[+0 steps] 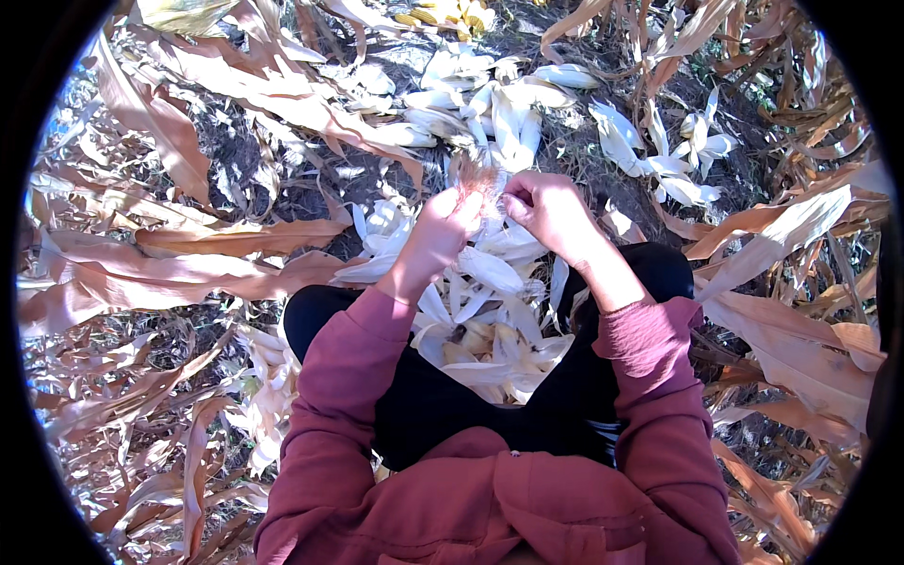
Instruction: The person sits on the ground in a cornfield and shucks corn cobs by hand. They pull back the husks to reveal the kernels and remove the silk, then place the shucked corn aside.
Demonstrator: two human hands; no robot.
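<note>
My left hand [444, 231] is closed around a tuft of reddish-brown corn silk [477, 179], which fans out above its fingers. Whatever else lies inside that fist is hidden. Close beside it on the right, my right hand [548, 209] has its fingers curled, with thumb and forefinger near the pale fringe of the silk. Too little shows to tell what it pinches. Beneath both hands, pale corn husks [492, 270] lie heaped, and more husks [504, 350] fill the space between my bent legs.
Several ears in pale husks [513, 118] lie ahead on the dark soil, with bare yellow corn cobs [457, 14] beyond them. Loose husks [673, 155] lie to the right. Long dry corn leaves [160, 287] crowd the left side, and others [791, 330] the right.
</note>
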